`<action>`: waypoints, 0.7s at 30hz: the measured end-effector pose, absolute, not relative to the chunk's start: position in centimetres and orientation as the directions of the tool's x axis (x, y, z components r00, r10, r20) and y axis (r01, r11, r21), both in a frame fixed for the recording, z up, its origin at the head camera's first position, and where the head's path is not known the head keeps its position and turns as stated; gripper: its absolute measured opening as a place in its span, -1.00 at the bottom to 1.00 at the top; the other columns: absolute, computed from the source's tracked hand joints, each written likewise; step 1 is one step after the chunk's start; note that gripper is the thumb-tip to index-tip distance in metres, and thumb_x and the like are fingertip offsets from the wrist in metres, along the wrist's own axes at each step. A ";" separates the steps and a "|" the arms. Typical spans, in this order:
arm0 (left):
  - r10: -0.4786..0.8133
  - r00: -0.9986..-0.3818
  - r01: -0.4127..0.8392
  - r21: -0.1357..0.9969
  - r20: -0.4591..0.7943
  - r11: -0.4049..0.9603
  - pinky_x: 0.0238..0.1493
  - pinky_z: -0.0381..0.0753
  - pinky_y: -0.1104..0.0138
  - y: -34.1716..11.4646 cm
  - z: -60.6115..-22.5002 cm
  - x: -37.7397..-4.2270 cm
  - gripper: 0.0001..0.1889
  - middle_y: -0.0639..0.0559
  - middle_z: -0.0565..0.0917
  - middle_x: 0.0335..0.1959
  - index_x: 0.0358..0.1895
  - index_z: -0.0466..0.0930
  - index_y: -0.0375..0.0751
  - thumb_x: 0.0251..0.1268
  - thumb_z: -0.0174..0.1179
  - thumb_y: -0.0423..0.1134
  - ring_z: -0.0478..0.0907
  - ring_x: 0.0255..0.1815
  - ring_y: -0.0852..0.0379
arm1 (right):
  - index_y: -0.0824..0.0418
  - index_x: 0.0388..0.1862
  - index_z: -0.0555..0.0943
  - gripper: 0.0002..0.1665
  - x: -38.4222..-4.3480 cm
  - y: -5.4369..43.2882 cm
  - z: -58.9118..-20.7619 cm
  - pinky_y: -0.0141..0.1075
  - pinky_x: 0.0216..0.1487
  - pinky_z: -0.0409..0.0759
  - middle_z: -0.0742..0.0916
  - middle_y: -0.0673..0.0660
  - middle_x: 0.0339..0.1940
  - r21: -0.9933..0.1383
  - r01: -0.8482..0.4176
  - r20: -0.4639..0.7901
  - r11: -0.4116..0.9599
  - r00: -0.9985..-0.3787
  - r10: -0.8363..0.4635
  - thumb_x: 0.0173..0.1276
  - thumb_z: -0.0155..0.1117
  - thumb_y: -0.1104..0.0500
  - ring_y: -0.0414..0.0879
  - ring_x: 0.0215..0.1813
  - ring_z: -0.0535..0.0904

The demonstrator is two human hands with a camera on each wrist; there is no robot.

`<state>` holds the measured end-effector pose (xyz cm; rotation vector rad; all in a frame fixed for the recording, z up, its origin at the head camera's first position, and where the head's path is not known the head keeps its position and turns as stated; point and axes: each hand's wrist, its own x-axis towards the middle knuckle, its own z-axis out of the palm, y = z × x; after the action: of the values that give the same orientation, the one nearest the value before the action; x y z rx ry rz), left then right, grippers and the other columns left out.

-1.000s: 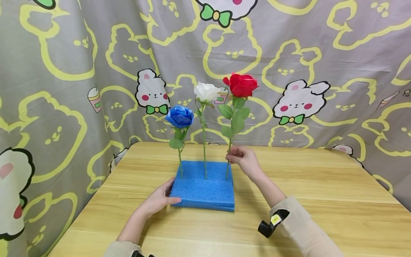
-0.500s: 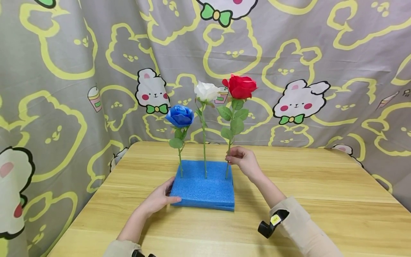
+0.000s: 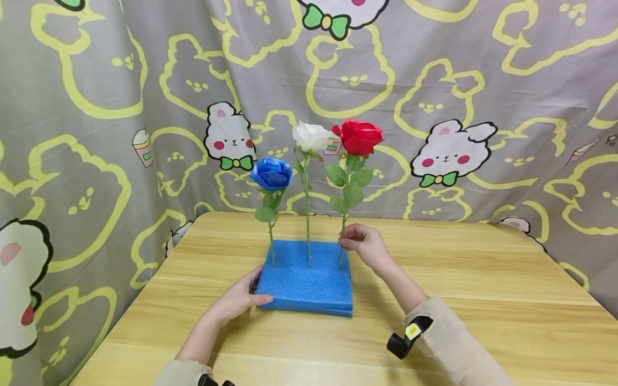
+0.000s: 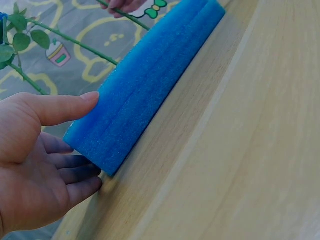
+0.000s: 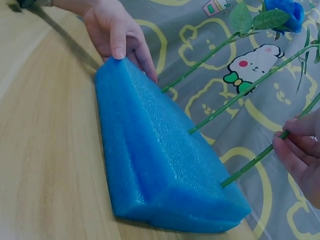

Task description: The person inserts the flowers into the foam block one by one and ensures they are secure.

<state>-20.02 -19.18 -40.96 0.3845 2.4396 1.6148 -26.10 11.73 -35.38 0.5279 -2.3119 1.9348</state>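
Note:
A blue foam block (image 3: 304,289) lies on the table with three artificial roses upright in it. The blue rose (image 3: 271,174) is on the left, the white rose (image 3: 310,137) in the middle, the red rose (image 3: 359,137) on the right. My right hand (image 3: 369,247) pinches the red rose's green stem (image 5: 255,161) between thumb and fingertips, a little above the foam. At the block's left end, my left hand (image 3: 236,297) holds the corner, thumb on the front edge and fingers along the side. In the left wrist view the thumb (image 4: 70,107) touches the foam.
The wooden table (image 3: 483,300) spreads around the block on all sides. Behind it hangs a grey curtain (image 3: 434,80) with yellow bear outlines and white rabbits. A black wrist camera (image 3: 407,338) sits on the right sleeve.
The red rose has sunk slightly and leaned a little left, with my right hand moving down along with it. My left hand and the foam block stay in place.

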 end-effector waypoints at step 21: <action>0.324 -0.946 0.107 0.923 -0.020 0.370 0.35 -0.02 -0.04 -19.1 -40.8 -20.0 -0.07 -0.38 -0.01 0.42 0.41 -0.10 -0.49 0.10 0.32 -0.23 -0.06 0.41 -0.25 | 0.61 -0.18 0.50 -0.75 -26.6 12.2 -36.1 -0.20 -0.19 0.64 0.69 0.24 -0.33 -0.952 -0.291 0.266 0.098 -0.940 -0.216 0.23 0.21 0.42 -0.16 -0.31 0.64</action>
<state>-19.95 -19.11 -40.79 0.3884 2.4297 1.6139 -26.56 12.15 -36.07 0.5289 -2.2837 2.0035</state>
